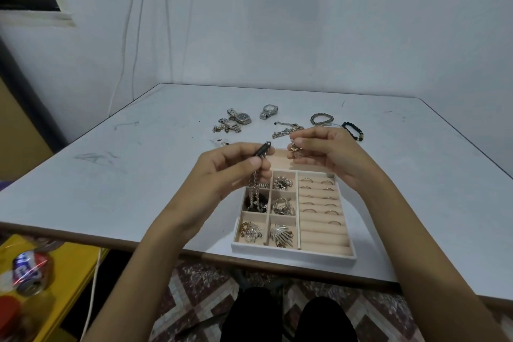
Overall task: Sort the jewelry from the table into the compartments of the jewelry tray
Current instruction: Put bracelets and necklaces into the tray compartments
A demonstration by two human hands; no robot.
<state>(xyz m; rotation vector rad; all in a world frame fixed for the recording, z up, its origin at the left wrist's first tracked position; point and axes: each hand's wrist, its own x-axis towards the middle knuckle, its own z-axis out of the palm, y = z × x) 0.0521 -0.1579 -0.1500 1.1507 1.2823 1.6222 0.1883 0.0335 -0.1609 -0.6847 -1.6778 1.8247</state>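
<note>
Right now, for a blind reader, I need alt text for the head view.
The left hand holds a chain with a dark cylinder, the right hand pinches a small gold piece, above a jewelry tray. Watches and bracelets lie on the table beyond.

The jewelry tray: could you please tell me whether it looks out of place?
Somewhat: the jewelry tray sits right at the near edge of the table, with only a thin strip of tabletop before it, so a nudge might tip it off. Nothing looks spilled.
</note>
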